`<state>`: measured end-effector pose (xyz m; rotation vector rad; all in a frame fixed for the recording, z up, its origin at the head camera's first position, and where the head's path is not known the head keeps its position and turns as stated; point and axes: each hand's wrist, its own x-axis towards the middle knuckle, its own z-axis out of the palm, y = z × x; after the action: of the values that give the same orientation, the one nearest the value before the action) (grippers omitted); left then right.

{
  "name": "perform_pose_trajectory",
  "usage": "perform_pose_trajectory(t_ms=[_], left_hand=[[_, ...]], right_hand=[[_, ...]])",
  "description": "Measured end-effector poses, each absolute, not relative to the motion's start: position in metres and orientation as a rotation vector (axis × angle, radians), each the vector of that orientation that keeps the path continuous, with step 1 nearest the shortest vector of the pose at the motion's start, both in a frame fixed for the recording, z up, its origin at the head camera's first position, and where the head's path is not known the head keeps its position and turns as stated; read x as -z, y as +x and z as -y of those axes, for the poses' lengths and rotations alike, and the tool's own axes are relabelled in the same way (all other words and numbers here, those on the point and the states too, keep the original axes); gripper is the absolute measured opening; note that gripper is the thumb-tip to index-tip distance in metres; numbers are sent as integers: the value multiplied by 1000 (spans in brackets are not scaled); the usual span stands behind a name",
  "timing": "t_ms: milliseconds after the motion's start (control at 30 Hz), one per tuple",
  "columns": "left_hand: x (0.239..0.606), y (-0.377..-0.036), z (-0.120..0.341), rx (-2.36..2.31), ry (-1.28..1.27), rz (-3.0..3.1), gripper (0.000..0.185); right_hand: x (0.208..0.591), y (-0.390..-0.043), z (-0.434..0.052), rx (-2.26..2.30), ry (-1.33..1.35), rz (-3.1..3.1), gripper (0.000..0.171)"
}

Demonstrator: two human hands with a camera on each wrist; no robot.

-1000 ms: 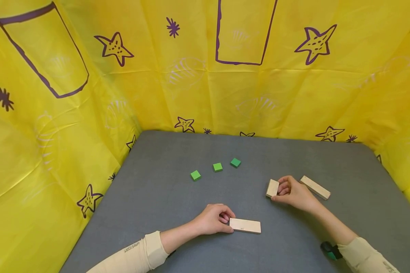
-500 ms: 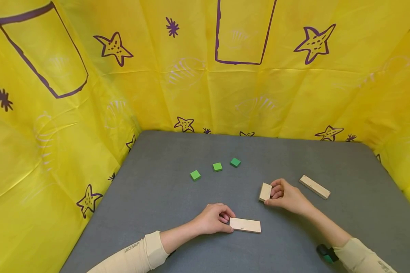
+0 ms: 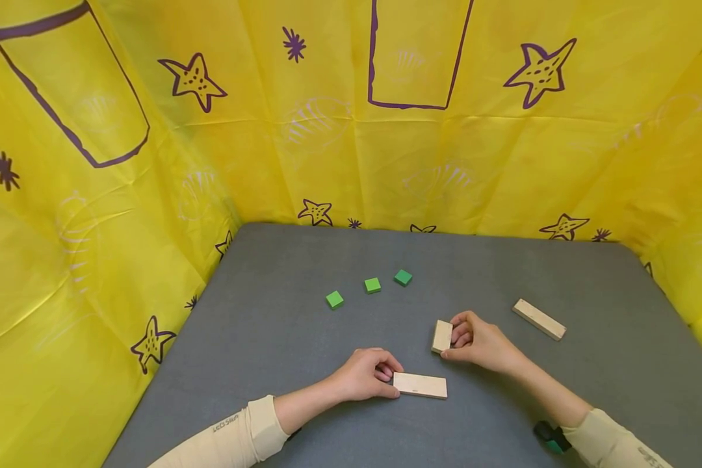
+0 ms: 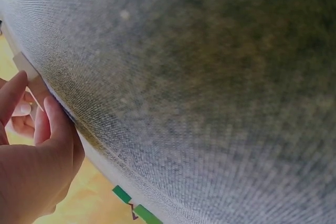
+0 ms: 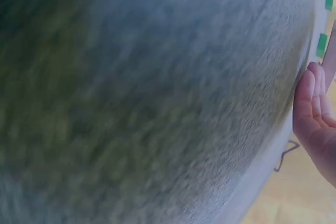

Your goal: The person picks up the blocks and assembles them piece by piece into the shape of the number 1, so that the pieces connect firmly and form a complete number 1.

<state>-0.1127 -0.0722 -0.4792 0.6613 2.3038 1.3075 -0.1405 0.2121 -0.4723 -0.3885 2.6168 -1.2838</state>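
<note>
The person's right hand (image 3: 480, 341) is pinching a short wooden block (image 3: 442, 336) between thumb and curled fingers, holding it on edge on the grey table (image 3: 269, 325), just up and to the right of the flat wooden plank (image 3: 420, 385). The left hand (image 3: 365, 375) is curling its fingers round the left end of that plank, which is lying flat on the table near the person. In the left wrist view the fingertips (image 4: 52, 114) are closing on the pale edge of the plank (image 4: 31, 80); the right wrist view is showing only blurred table and part of the right hand (image 5: 315, 114).

The short block is standing apart from the plank, near its right end. Because it is resting on a narrow edge, it is likely to tip flat if the pinch is loosened before it is settled. If it is being brought against the plank, a nudge could slide the plank, since only its left end is being steadied.

A second plank (image 3: 539, 319) is lying well to the right of the flat plank, and three green cubes (image 3: 372, 285) are sitting in a row beyond it, far enough away that a sweep of either forearm seems unlikely to disturb them.
</note>
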Motion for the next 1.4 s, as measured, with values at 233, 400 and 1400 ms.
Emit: perform_pose_trajectory(t_ms=[233,400,1400], left_hand=[[478,-111,72,-1306,633,-2298,28],[477,-112,71,-1294,631,-2312,28],[482,-116,72,-1297,660,-2309,28]], right_hand=[[470,-136,-203,1277,-414,-2585,61],[470,-134,-197,1284,-437,-2567,60],[472,-129,-180,1212,-626,-2547,57]])
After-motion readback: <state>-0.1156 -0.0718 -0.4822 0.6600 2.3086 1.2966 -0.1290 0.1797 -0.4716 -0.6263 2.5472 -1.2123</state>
